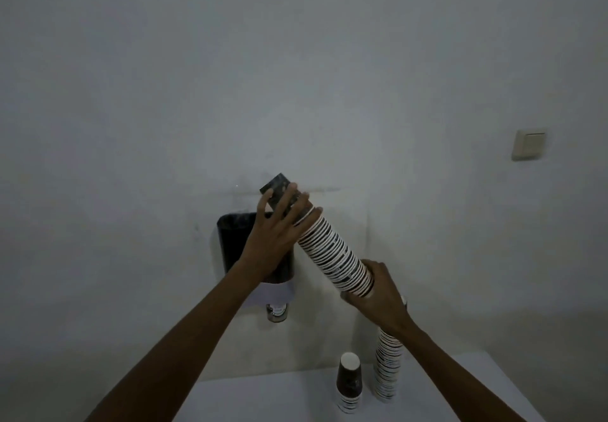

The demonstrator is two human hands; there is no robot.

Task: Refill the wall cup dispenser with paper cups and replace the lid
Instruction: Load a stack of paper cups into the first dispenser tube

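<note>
Left hand (pixel 276 227) is wrapped round the closed end, right hand (pixel 378 290) cupping the open end, of a long black-and-white nested paper cup stack (pixel 332 250), tilted at two o'clock from the dark wall-mounted plastic dispenser (pixel 230 240). Better upend it closed-end-down, aligned over the mouth, then lower slowly.

Count: two hands, three cup stacks, one dispenser, one wall switch, one table.

Two bare hands show, the left hand (pixel 276 224) and the right hand (pixel 383 293), and between them they carry one long stack of paper cups (pixel 332 254), its cups too many and too tightly nested to count. Two more stacks stand on the one white table (pixel 279 398): a tall stack (pixel 388 365) and a short stack (pixel 348 383). One dark cup dispenser (pixel 230 240) hangs on the wall, with one cup (pixel 277 312) showing at its bottom outlet. One light switch (pixel 528 144) sits on the wall.
</note>
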